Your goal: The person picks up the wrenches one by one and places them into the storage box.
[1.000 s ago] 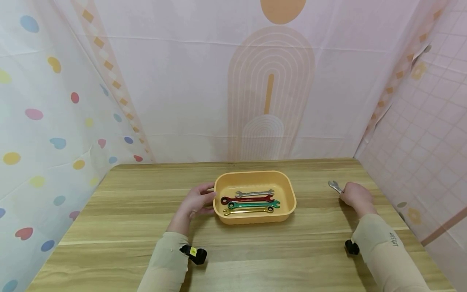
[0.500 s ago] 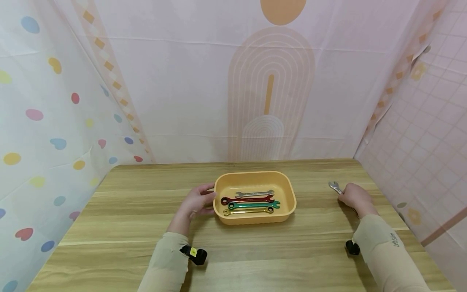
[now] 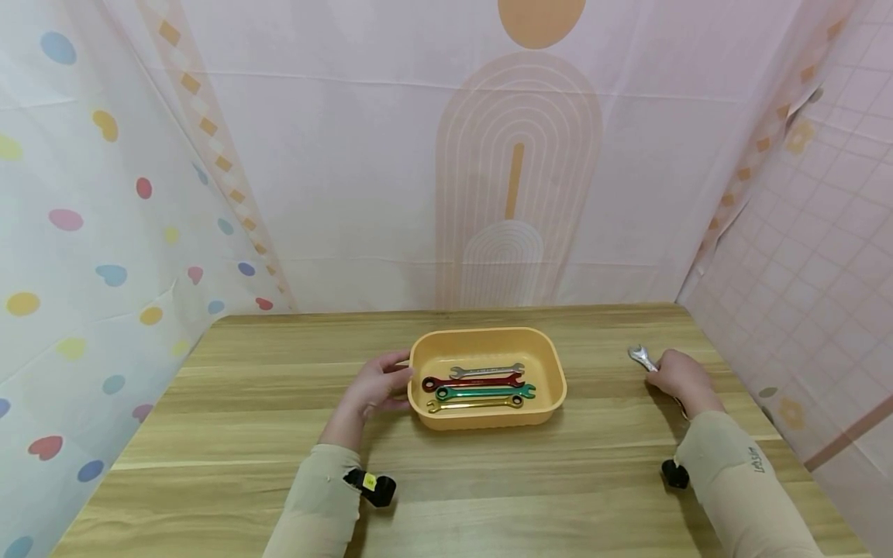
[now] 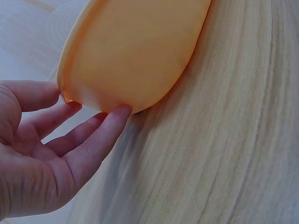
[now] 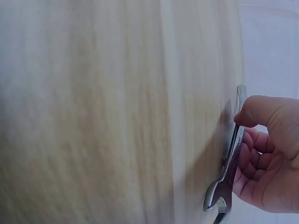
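A yellow tray (image 3: 488, 421) stands mid-table in the head view, with silver (image 3: 487, 370), red (image 3: 474, 381), green (image 3: 484, 392) and gold (image 3: 474, 404) wrenches lying side by side in it. My left hand (image 3: 377, 384) holds the tray's left end. In the left wrist view its thumb is at the rim of the tray (image 4: 126, 51) and its fingertips touch the outer wall. Right of the tray, my right hand (image 3: 684, 380) grips a silver wrench (image 3: 640, 356). The right wrist view shows the thumb pressing on the shank of this wrench (image 5: 231, 158), its open-end head sticking out.
The wood-grain table (image 3: 516, 488) extends around the tray. Patterned cloth hangs behind it and on both sides (image 3: 349, 194). Each forearm wears a pale sleeve, and a black camera mount (image 3: 377, 488) sits at the left wrist.
The silver wrench in my right hand has turned very slightly, and a bit of its rear end shows below the hand. My left hand and the tray stay put.
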`<state>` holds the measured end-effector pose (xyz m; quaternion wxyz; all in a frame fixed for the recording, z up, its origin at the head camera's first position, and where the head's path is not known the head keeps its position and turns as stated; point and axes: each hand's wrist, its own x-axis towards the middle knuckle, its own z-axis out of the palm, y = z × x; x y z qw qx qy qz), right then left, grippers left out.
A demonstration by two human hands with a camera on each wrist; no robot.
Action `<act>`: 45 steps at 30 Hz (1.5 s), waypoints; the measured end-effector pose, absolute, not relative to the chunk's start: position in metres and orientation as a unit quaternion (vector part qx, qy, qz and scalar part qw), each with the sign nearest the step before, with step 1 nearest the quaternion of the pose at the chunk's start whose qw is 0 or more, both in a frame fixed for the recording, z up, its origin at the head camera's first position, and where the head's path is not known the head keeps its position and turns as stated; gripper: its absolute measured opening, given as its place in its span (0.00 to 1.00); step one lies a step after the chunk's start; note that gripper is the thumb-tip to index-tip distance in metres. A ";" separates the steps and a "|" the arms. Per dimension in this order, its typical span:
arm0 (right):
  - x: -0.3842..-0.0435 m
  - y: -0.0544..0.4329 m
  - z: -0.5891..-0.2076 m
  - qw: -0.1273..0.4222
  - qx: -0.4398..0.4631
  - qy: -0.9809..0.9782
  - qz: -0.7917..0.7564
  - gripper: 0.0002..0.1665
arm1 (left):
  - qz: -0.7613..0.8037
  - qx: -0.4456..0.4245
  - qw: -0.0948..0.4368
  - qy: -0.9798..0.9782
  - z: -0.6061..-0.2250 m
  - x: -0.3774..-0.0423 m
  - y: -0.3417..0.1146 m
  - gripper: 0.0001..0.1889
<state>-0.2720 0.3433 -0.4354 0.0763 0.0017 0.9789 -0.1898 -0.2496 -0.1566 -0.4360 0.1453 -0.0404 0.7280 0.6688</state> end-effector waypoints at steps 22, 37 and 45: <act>-0.273 0.339 -0.430 0.028 -0.011 0.988 -0.154 0.04 | 0.670 -0.047 0.149 0.725 -0.433 -0.248 -0.156 0.27; -0.271 0.330 -0.428 0.020 -0.029 0.987 -0.156 0.04 | 0.671 -0.043 0.144 0.726 -0.436 -0.250 -0.156 0.26; -0.271 0.321 -0.428 0.016 -0.046 0.985 -0.167 0.06 | 0.670 -0.038 0.146 0.727 -0.435 -0.249 -0.156 0.26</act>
